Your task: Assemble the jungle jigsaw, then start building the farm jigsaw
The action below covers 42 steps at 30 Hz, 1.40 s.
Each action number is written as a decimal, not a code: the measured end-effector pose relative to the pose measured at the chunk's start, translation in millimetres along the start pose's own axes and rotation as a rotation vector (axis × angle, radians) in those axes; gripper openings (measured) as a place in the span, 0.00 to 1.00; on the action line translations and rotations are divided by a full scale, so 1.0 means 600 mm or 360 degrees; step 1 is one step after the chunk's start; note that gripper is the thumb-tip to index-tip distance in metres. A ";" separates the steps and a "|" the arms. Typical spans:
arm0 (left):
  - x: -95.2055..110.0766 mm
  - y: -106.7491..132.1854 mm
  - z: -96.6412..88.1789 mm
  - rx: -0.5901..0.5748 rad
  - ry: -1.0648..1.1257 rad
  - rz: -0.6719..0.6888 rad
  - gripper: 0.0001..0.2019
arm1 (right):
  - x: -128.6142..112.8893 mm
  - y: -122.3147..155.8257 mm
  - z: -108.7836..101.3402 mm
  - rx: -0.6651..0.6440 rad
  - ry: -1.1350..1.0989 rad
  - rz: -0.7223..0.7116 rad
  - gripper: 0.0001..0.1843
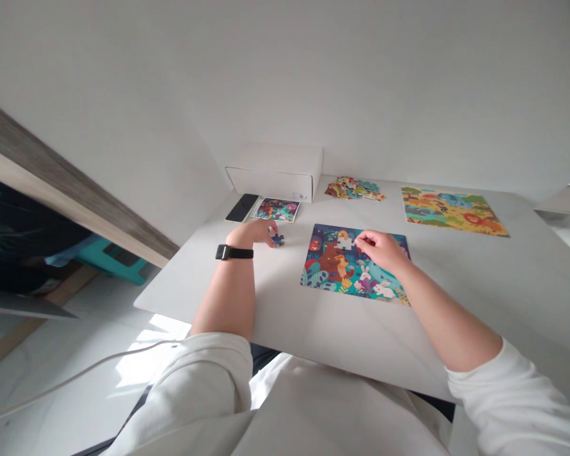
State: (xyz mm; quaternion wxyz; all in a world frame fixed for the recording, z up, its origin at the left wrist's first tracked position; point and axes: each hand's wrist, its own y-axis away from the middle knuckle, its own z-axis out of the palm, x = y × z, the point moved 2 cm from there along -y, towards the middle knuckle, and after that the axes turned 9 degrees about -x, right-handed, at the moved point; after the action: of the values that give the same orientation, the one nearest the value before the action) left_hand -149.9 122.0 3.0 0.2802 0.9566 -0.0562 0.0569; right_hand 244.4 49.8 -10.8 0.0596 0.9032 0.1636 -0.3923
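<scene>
On the table lies a mostly assembled jigsaw puzzle [335,269] with a bear, rabbits and plants on dark blue. Near its upper middle is a white, piece-shaped patch [344,243], which looks like a gap showing the tabletop. My right hand [382,249] is over the puzzle's upper right part, fingertips pinched beside that patch; whatever they hold is too small to make out. To the left of the puzzle, my left hand [261,233], with a black watch on its wrist, has its fingers closed around a dark blue puzzle piece [278,240] at the tabletop.
Behind my left hand are a picture card [276,209], a dark phone [242,208] and a white box [273,172] against the wall. A heap of loose puzzle pieces [354,188] lies at the back. Another puzzle, in yellow [451,209], rests at the back right.
</scene>
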 end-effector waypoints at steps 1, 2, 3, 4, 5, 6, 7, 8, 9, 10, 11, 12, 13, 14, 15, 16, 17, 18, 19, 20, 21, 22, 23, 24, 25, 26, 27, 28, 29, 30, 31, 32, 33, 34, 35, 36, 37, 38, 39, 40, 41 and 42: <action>0.002 0.000 0.000 -0.0003 -0.0001 0.0005 0.33 | 0.000 0.000 0.000 -0.0002 0.0007 0.0002 0.15; 0.004 0.001 0.000 -0.0010 -0.0005 0.0012 0.33 | 0.001 0.000 0.000 -0.0004 0.0012 0.0003 0.15; 0.006 0.001 0.000 -0.0015 -0.0012 0.0021 0.33 | 0.002 -0.001 0.001 -0.0008 0.0015 0.0003 0.15; 0.008 0.000 0.000 -0.0019 -0.0020 0.0026 0.32 | 0.003 -0.001 0.001 -0.0011 0.0015 0.0004 0.15; 0.010 0.000 0.000 -0.0020 -0.0028 0.0030 0.32 | 0.005 -0.001 0.001 -0.0014 0.0015 0.0005 0.15; 0.012 0.000 0.000 -0.0020 -0.0035 0.0032 0.32 | 0.006 -0.001 0.002 -0.0017 0.0015 0.0007 0.15; 0.014 0.001 0.000 -0.0017 -0.0042 0.0033 0.32 | 0.007 -0.002 0.002 -0.0019 0.0018 0.0008 0.15; 0.017 0.001 -0.001 -0.0008 -0.0047 0.0036 0.31 | 0.008 -0.002 0.002 -0.0020 0.0023 0.0010 0.15; 0.019 0.002 -0.002 0.0009 -0.0047 0.0041 0.30 | 0.009 -0.002 0.002 -0.0019 0.0029 0.0011 0.15; 0.021 0.004 -0.003 0.0029 -0.0040 0.0049 0.29 | 0.009 -0.002 0.002 -0.0020 0.0034 0.0011 0.15; 0.023 0.006 -0.004 0.0053 -0.0021 0.0067 0.26 | 0.009 -0.003 0.002 -0.0024 0.0038 0.0010 0.15; 0.025 0.008 -0.005 0.0077 0.0014 0.0093 0.22 | 0.009 -0.003 0.003 -0.0027 0.0039 0.0009 0.15; 0.026 0.011 -0.007 0.0099 0.0068 0.0136 0.18 | 0.010 -0.003 0.003 -0.0031 0.0039 0.0008 0.16; 0.028 0.014 -0.009 0.0127 0.0140 0.0194 0.15 | 0.010 -0.003 0.004 -0.0032 0.0037 0.0005 0.16; 0.031 0.017 -0.012 0.0174 0.0233 0.0260 0.13 | 0.011 -0.003 0.004 -0.0031 0.0033 0.0004 0.16; 0.035 0.021 -0.015 0.0244 0.0347 0.0331 0.12 | 0.013 -0.003 0.004 -0.0029 0.0025 0.0005 0.15; 0.041 0.025 -0.020 0.0333 0.0477 0.0406 0.13 | 0.014 -0.003 0.004 -0.0027 0.0011 0.0009 0.15; 0.049 0.030 -0.024 0.0424 0.0618 0.0480 0.14 | 0.014 -0.003 0.003 -0.0028 -0.0010 0.0014 0.15; 0.059 0.034 -0.029 0.0501 0.0760 0.0557 0.15 | 0.014 -0.004 0.000 -0.0026 -0.0037 0.0016 0.15; 0.073 0.039 -0.033 0.0553 0.0896 0.0636 0.15 | 0.012 -0.006 -0.004 -0.0019 -0.0069 0.0014 0.15; 0.090 0.043 -0.038 0.0565 0.1009 0.0721 0.15 | 0.007 -0.009 -0.010 -0.0002 -0.0107 0.0001 0.15; 0.109 0.047 -0.042 0.0549 0.1090 0.0809 0.16 | 0.000 -0.012 -0.019 0.0027 -0.0151 -0.0016 0.15; 0.131 0.051 -0.047 0.0525 0.1139 0.0890 0.16 | -0.009 -0.016 -0.029 0.0061 -0.0200 -0.0047 0.15; 0.155 0.054 -0.052 0.0486 0.1157 0.0965 0.17 | -0.020 -0.020 -0.041 0.0111 -0.0270 -0.0084 0.16; 0.180 0.057 -0.056 0.0446 0.1153 0.1032 0.17 | -0.033 -0.025 -0.053 0.0143 -0.0339 -0.0111 0.16; 0.204 0.059 -0.060 0.0407 0.1141 0.1094 0.17 | -0.046 -0.030 -0.065 0.0155 -0.0392 -0.0133 0.17; 0.227 0.060 -0.064 0.0374 0.1131 0.1148 0.17 | -0.059 -0.034 -0.076 0.0143 -0.0415 -0.0140 0.17; 0.248 0.061 -0.066 0.0345 0.1124 0.1195 0.16 | -0.071 -0.038 -0.085 0.0126 -0.0416 -0.0148 0.17; 0.266 0.061 -0.067 0.0329 0.1121 0.1232 0.16 | -0.082 -0.041 -0.093 0.0107 -0.0403 -0.0159 0.17; 0.281 0.060 -0.067 0.0320 0.1120 0.1263 0.17 | -0.090 -0.043 -0.098 0.0088 -0.0392 -0.0165 0.17; 0.294 0.058 -0.066 0.0322 0.1119 0.1286 0.16 | -0.095 -0.044 -0.100 0.0074 -0.0381 -0.0172 0.17; 0.302 0.055 -0.063 0.0334 0.1117 0.1299 0.16 | -0.097 -0.045 -0.101 0.0060 -0.0370 -0.0181 0.16; 0.308 0.052 -0.060 0.0350 0.1113 0.1305 0.16 | -0.096 -0.045 -0.099 0.0044 -0.0364 -0.0188 0.16; 0.312 0.049 -0.056 0.0368 0.1110 0.1302 0.15 | -0.094 -0.046 -0.096 0.0022 -0.0362 -0.0191 0.16; 0.314 0.045 -0.051 0.0379 0.1108 0.1293 0.14 | -0.090 -0.047 -0.092 -0.0005 -0.0361 -0.0188 0.16; 0.314 0.041 -0.047 0.0380 0.1110 0.1281 0.14 | -0.085 -0.048 -0.088 -0.0034 -0.0363 -0.0179 0.16; 0.314 0.037 -0.042 0.0368 0.1118 0.1269 0.13 | -0.079 -0.051 -0.084 -0.0062 -0.0367 -0.0166 0.16; 0.314 0.033 -0.038 0.0343 0.1132 0.1257 0.13 | -0.074 -0.053 -0.080 -0.0082 -0.0369 -0.0151 0.15; 0.313 0.029 -0.036 0.0315 0.1155 0.1245 0.12 | -0.068 -0.055 -0.077 -0.0091 -0.0370 -0.0140 0.14; 0.312 0.026 -0.034 0.0288 0.1186 0.1231 0.11 | -0.064 -0.057 -0.075 -0.0090 -0.0369 -0.0135 0.13; 0.310 0.023 -0.033 0.0269 0.1223 0.1217 0.10 | -0.060 -0.059 -0.074 -0.0082 -0.0367 -0.0134 0.12; 0.308 0.020 -0.033 0.0262 0.1261 0.1206 0.09 | -0.056 -0.060 -0.074 -0.0070 -0.0364 -0.0135 0.11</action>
State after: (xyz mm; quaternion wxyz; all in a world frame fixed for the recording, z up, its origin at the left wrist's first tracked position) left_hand 29.2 108.7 51.9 0.1639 0.7937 -0.2822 0.5134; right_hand 241.1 85.8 44.9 0.0810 0.8434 0.2024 -0.4911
